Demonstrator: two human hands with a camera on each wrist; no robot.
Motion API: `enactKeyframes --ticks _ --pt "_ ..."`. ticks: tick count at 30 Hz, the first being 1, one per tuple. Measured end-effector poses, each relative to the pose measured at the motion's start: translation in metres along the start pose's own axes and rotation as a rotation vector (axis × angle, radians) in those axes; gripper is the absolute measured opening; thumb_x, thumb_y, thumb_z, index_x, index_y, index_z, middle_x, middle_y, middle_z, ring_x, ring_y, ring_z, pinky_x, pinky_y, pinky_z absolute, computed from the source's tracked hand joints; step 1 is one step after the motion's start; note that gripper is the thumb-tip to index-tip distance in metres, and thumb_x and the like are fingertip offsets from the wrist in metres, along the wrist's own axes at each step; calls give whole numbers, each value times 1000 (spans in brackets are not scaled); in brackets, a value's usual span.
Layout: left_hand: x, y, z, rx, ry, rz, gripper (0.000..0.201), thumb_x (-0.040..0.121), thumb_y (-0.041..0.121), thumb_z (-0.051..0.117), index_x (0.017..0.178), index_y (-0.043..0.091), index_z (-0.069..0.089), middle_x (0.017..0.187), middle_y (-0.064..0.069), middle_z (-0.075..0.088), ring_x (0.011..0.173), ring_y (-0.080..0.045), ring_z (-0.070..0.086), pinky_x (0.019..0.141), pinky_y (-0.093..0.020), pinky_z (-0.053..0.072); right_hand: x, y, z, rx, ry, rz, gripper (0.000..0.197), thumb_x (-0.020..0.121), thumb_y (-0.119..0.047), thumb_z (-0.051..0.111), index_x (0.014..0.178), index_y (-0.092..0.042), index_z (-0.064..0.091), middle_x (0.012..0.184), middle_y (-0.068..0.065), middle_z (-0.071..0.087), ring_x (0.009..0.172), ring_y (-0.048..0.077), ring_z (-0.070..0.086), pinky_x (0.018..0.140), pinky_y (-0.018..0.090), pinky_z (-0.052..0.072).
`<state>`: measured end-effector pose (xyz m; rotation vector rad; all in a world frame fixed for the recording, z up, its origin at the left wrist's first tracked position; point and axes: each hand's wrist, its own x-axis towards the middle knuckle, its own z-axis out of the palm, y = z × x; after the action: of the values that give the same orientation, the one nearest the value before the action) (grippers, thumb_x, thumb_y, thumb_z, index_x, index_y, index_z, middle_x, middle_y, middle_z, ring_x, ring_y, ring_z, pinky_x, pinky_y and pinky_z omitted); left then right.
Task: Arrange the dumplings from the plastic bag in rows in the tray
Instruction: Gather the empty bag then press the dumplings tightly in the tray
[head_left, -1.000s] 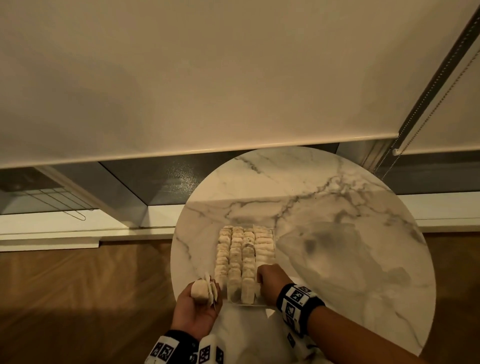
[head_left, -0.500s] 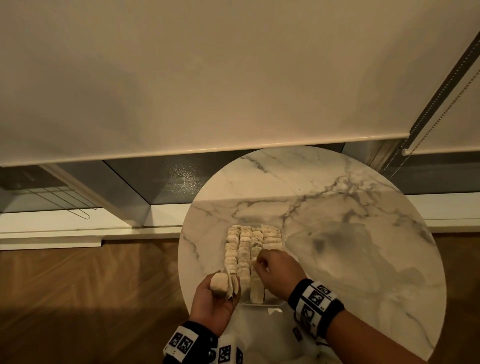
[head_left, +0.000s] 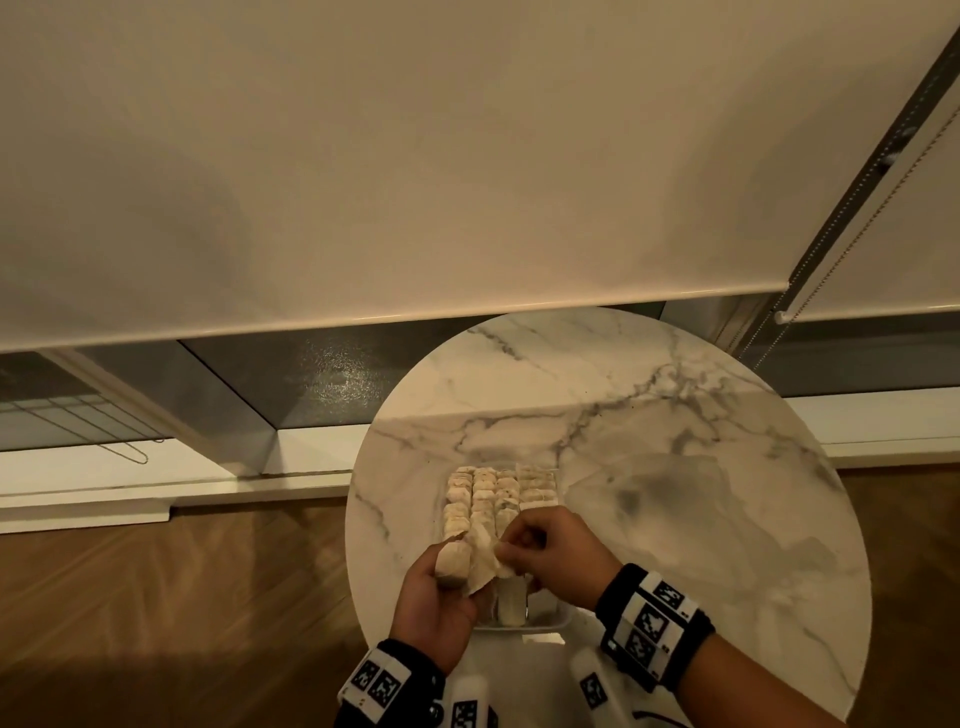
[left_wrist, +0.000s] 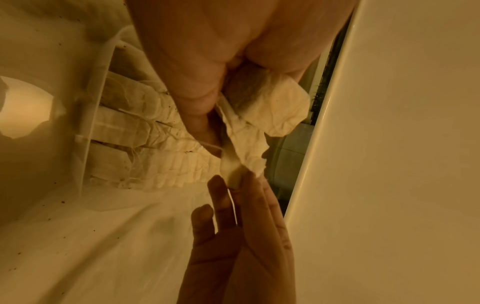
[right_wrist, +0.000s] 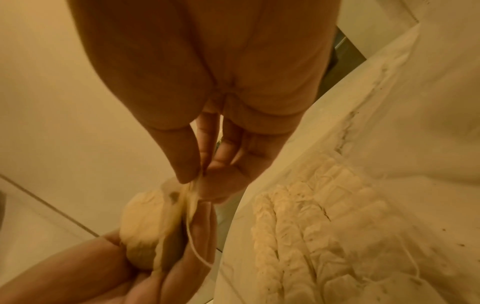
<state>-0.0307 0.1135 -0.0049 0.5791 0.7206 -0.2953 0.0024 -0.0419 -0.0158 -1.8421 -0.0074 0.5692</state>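
Your left hand grips a small stack of dumplings at the near left of the clear tray. Your right hand pinches the edge of the nearest one. Rows already fill the tray on the marble table. No writing is legible.

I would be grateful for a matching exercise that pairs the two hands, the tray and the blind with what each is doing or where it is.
Things:
1. left hand
2. right hand
3. tray
4. blind

States:
A. lies on the table, holding rows of dumplings
B. grips a stack of dumplings
C. hangs lowered behind the table
D. pinches the edge of one dumpling from the stack

Pairs: 1-B; 2-D; 3-A; 4-C
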Motion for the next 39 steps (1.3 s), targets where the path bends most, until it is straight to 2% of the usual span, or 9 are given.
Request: enactKeyframes --ticks 4,7,11,16,20,23,31,35,39 --pt "5 5 -5 17 32 -13 19 77 7 55 86 0 70 82 -17 72 67 -27 70 84 -45 48 4 -1 -6 114 74 10 7 86 -10 73 79 -8 70 71 10 70 64 17 66 65 35 61" --pt "9 8 -9 33 47 -42 21 84 6 51 97 -1 66 85 -18 72 75 -30 68 84 -46 49 7 2 -9 235 116 35 8 85 2 69 80 -5 68 68 10 65 64 18 63 64 34 59" --pt "16 13 -15 62 77 -64 29 74 6 55 99 -1 67 85 -17 71 84 -31 64 84 -44 49 13 11 -15 299 187 67 18 86 11 59 84 -5 67 68 12 58 64 20 56 63 36 57" --pt "23 19 -26 80 138 -84 41 72 5 58 111 -4 65 105 -22 65 96 -32 61 98 -46 46 14 24 -20 61 151 135 27 88 3 49 91 -16 67 81 3 62 67 16 58 65 35 58" --pt "24 28 -34 67 151 -73 32 79 3 53 108 -4 65 90 -19 71 87 -30 63 68 -36 60 15 31 -13 -249 33 138 32 91 -2 45 92 -26 66 88 -4 64 71 13 62 69 32 57" --pt "22 34 -37 48 150 -72 22 92 2 45 98 -3 66 79 -17 72 72 -28 69 57 -32 61 20 33 -2 -390 -97 129 31 93 -4 44 94 -27 64 89 -5 63 74 10 61 70 26 54" --pt "19 45 -44 23 156 -86 22 94 4 44 95 -2 65 75 -16 72 81 -27 61 59 -32 59 43 38 23 -705 -415 175 29 89 -6 45 105 -25 60 98 -2 57 87 18 54 77 26 45" --pt "18 48 -50 2 174 -86 19 92 3 46 91 -1 65 74 -15 71 82 -27 60 60 -31 59 51 41 34 -838 -443 171 28 91 -10 50 113 -24 59 116 4 61 100 23 57 82 27 43" --pt "19 51 -57 -2 185 -93 17 92 4 48 92 -1 65 78 -15 69 81 -26 61 66 -33 57 56 43 40 -855 -387 137 25 90 -14 55 111 -24 62 116 4 64 106 24 60 88 27 45"
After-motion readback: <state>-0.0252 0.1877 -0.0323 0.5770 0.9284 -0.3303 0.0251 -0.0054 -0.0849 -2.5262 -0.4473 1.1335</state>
